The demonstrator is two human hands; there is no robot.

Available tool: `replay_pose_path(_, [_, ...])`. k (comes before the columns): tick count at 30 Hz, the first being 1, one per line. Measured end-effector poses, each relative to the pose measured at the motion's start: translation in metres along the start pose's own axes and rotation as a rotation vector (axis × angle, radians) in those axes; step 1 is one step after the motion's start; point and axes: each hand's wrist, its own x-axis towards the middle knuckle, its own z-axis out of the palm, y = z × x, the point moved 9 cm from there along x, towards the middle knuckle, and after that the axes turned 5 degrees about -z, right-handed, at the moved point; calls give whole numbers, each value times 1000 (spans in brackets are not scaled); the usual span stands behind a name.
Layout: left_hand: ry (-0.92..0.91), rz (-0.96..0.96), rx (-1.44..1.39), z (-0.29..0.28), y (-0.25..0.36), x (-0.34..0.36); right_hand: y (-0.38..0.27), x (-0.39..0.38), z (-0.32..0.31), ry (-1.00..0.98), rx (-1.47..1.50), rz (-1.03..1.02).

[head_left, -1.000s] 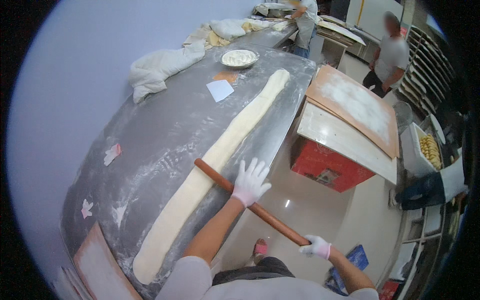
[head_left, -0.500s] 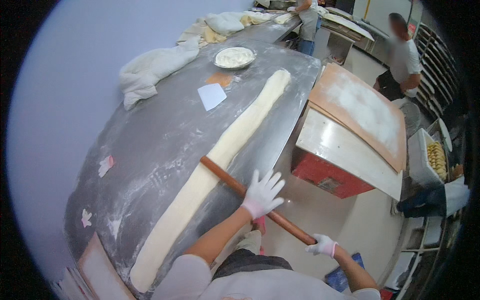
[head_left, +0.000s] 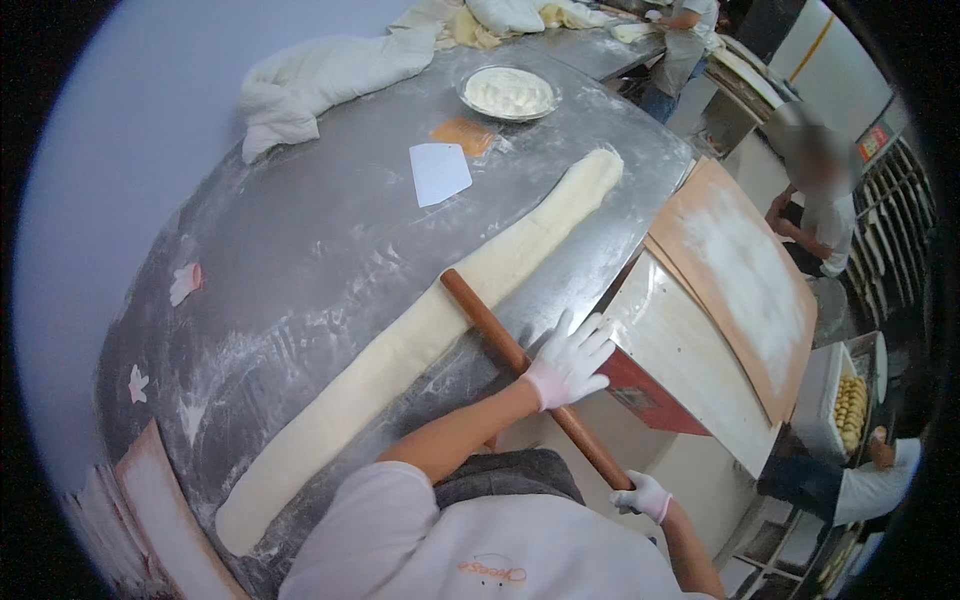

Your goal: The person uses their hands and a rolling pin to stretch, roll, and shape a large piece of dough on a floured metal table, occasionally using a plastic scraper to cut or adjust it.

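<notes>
A long wooden rolling pin [head_left: 484, 324] lies diagonally across a long flattened strip of pale dough [head_left: 349, 398] on the floured steel table [head_left: 270, 310]. My left hand [head_left: 568, 362], in a white glove with pink cuff, rests on top of the pin with fingers spread, near the table's edge. My right hand [head_left: 637, 495], gloved too, is wrapped round the pin's near end, out past the table. Beyond the dough lie a white scraper [head_left: 440, 173], an orange scraper [head_left: 461, 133] and a round dish of flour [head_left: 508, 92].
Cloths [head_left: 330, 80] and crumpled gloves [head_left: 186, 283] lie leftward; boards [head_left: 148, 470] stand lower left. Right are floury boards [head_left: 733, 270] on a red box [head_left: 641, 396] and a white crate of yellow pieces [head_left: 843, 410]. Co-workers [head_left: 822, 230] are at the far back [head_left: 679, 55], right and lower right [head_left: 875, 490].
My view has shifted. My hands and the pin have moved along the dough toward its far end. The co-worker at right has turned, hands now together in front.
</notes>
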Motion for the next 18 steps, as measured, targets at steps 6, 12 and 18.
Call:
replay_pose_path(6, [-136, -54, 2, 7, -29, -71, -5, 26, -25, -31, 66, -38])
replay_pose_path(12, [-128, -46, -7, 6, -33, 101, -30, 86, -97, -109, -270, -96])
replay_pose_path(18, [14, -25, -37, 17, -21, 55, -63, 74, -149, -37, -315, -120])
